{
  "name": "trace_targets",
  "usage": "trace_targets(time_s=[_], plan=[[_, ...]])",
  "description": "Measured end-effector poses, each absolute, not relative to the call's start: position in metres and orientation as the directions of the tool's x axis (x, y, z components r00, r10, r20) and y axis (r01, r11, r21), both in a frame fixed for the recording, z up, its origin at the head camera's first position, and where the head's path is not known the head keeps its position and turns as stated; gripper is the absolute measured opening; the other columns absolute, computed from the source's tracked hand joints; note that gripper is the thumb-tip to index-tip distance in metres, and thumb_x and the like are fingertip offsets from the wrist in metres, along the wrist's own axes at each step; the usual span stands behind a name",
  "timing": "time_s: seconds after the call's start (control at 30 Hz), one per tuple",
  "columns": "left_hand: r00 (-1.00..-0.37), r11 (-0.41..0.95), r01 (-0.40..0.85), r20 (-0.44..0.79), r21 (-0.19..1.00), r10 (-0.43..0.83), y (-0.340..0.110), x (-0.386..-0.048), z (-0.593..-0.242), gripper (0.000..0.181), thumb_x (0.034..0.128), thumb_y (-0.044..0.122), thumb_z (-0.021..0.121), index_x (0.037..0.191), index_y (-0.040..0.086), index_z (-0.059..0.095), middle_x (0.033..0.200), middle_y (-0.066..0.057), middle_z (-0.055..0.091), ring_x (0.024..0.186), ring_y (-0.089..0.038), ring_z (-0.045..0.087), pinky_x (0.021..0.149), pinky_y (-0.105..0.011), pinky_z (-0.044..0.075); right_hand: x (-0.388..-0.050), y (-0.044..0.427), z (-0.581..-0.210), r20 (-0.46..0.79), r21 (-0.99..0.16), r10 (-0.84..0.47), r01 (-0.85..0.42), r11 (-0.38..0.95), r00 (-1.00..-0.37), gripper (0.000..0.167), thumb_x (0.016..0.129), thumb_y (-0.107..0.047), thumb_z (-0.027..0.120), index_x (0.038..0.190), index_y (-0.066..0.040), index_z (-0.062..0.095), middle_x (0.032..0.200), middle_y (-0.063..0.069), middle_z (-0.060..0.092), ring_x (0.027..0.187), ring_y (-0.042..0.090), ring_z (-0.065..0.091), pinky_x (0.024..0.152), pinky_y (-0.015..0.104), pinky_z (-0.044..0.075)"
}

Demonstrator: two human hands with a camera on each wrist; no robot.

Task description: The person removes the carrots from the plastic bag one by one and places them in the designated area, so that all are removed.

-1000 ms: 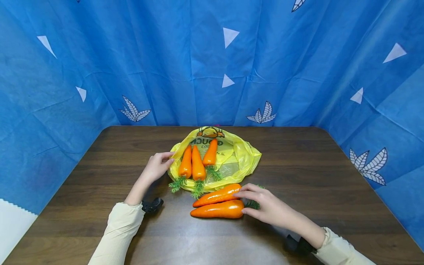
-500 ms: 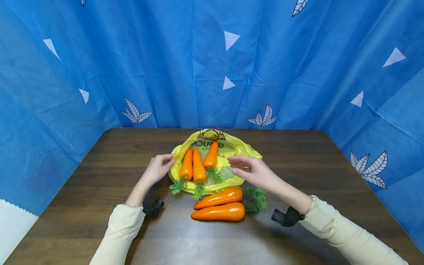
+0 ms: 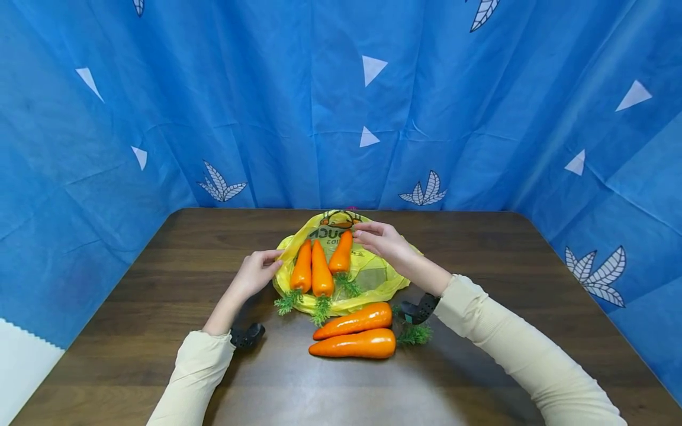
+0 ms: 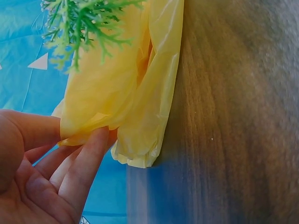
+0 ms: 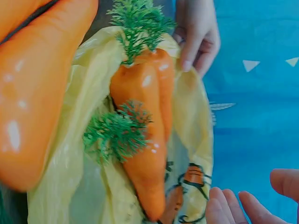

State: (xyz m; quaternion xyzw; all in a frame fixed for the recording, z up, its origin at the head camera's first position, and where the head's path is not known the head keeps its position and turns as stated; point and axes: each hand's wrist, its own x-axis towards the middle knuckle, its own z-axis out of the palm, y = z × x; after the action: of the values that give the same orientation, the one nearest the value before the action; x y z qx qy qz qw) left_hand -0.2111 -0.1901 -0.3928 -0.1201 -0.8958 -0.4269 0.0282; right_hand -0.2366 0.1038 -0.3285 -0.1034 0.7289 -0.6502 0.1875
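Note:
A yellow plastic bag (image 3: 391, 287) lies with its mouth spread on the table, and my left hand (image 3: 254, 275) pinches its left rim between thumb and fingers. Inside rest three orange carrots: a left one (image 3: 301, 269), a middle one (image 3: 322, 275) and a right one (image 3: 341, 254). Green tops of the left two stick out over the near rim. My right hand (image 3: 388, 245) is over the bag's back right part, fingers loosely extended and holding nothing. In the right wrist view its fingers (image 5: 219, 203) are close to the bag's printed edge; contact cannot be told.
Two more carrots lie on the table in front of the bag, a farther one (image 3: 357, 319) and a nearer one (image 3: 354, 344), their green tops (image 3: 414, 335) partly behind the right wrist's camera (image 3: 421, 309). A blue curtain (image 3: 341, 89) hangs behind the brown table (image 3: 160, 284).
My right hand has left the two front carrots and moved up and away, over the bag to its back right part. The left hand keeps its grip on the rim.

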Motion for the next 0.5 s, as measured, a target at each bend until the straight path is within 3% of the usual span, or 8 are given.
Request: trace_targets(time_s=[0.23,0.5], plan=[[-0.968,0.600,0.246,0.165,0.761,0.188,-0.190,-0.212,-0.393,0.031,0.0929,0.003,0.055,0.121,-0.009,0.057,0.116,-0.027,0.058,0.100,-0.036,0.061,0.081,-0.043,0.051,-0.247,0.085,-0.344,-0.249,-0.949,-0.353,0.155,0.274,-0.902,0.045,0.098,-0.014,0.049,0.139,0.003,0.038,0.140,0.019,0.039,0.129,0.030,0.035,0.106,0.042,0.027],[-0.972,0.602,0.228,0.146,0.766,0.181,-0.190,-0.211,-0.392,0.032,0.0930,0.003,0.055,0.122,-0.010,0.056,0.117,-0.027,0.057,0.100,-0.036,0.060,0.081,-0.043,0.051,-0.252,0.068,-0.357,-0.345,-0.875,-0.299,0.190,0.444,-0.890,0.073,0.094,-0.022,0.056,0.149,0.000,0.012,0.152,0.019,0.014,0.137,0.033,0.015,0.107,0.048,0.022]])
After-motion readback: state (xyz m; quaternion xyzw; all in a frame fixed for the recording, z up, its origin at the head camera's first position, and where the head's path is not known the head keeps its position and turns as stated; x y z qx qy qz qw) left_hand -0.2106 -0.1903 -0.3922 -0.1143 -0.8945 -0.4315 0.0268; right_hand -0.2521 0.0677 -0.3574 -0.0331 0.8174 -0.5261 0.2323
